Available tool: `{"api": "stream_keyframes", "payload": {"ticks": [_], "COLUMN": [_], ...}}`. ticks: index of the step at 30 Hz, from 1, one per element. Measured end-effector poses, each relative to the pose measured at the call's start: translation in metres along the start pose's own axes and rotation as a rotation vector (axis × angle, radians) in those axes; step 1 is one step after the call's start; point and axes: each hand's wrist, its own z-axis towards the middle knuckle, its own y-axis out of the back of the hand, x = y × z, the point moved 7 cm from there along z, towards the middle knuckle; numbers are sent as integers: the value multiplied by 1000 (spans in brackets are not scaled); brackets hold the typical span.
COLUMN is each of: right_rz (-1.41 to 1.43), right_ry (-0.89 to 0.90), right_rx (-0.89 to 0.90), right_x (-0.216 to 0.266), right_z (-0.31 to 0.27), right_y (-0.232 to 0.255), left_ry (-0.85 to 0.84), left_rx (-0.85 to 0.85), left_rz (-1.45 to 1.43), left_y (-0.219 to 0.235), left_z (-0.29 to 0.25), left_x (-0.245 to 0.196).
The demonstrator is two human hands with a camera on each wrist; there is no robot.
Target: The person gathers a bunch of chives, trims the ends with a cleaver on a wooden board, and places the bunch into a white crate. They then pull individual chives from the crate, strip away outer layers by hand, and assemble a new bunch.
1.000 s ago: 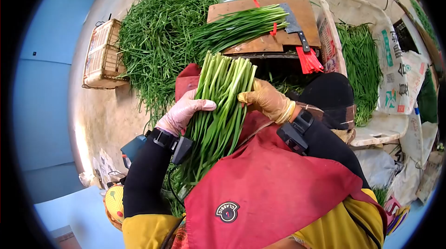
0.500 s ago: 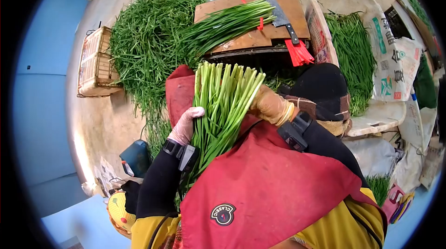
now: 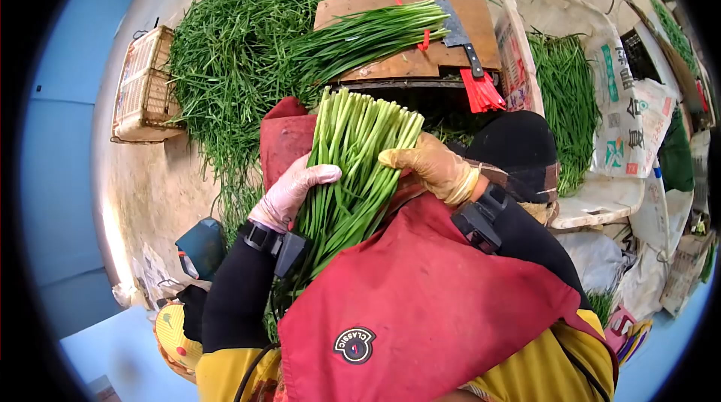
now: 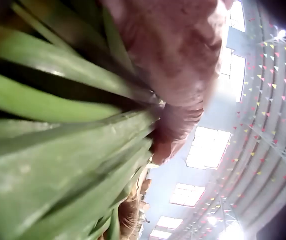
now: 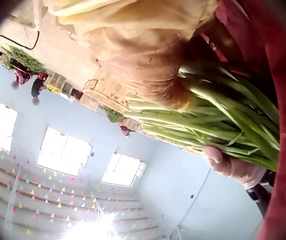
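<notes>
A thick bundle of garlic chives [image 3: 357, 154], pale cut ends pointing away from the body, lies between both gloved hands above the lap. My left hand [image 3: 289, 190] grips its left side, thumb laid over the stems and fingers hidden beneath. On the other side my right hand [image 3: 432, 168] holds the bundle near the cut ends, its thumb across the front. In the left wrist view green blades [image 4: 58, 155] fill the area beside the gloved thumb. The right wrist view has the stems [image 5: 198, 120] running between both hands. A red apron [image 3: 428, 289] covers the lap below.
Ahead, a wooden board [image 3: 473, 15] bears another chive bunch [image 3: 375, 36], a cleaver [image 3: 460, 38] and red ties [image 3: 482, 92]. A big heap of loose chives [image 3: 233, 57] spreads at left beside a plastic crate [image 3: 146, 87]. At right stands a white tub [image 3: 593, 210] with more chives.
The right hand has shifted on the bundle, its thumb now back over the front of the stems. The bundle's cut ends, fanned out half a second ago, sit closer together.
</notes>
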Motion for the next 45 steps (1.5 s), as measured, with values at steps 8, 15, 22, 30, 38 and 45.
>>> {"api": "stream_keyframes", "payload": {"ticks": [8,15,22,30,38,45], "right_rz": [157,174,-209,-1485,-556,-1790], "right_ry": [114,116,55,801,575,720], "right_rx": [122,90,-206,-55,-518,-666], "right_x": [-9,-31,19,70,77,133], "right_z": [9,-1,-21,-40,-32,-65], "right_y": [-7,15,41,-19,53,55], "left_ry": [132,102,103,122,51,64], "left_rx": [-81,21,-195,-2,-156,-67], "left_rz": [-66,-170,-418,-562,-410,-444], "left_y": [14,43,38,-6,35,23], "left_z": [-5,2,-1,-8,-1,-3], "left_x": [-9,59,80,52,81,75]}}
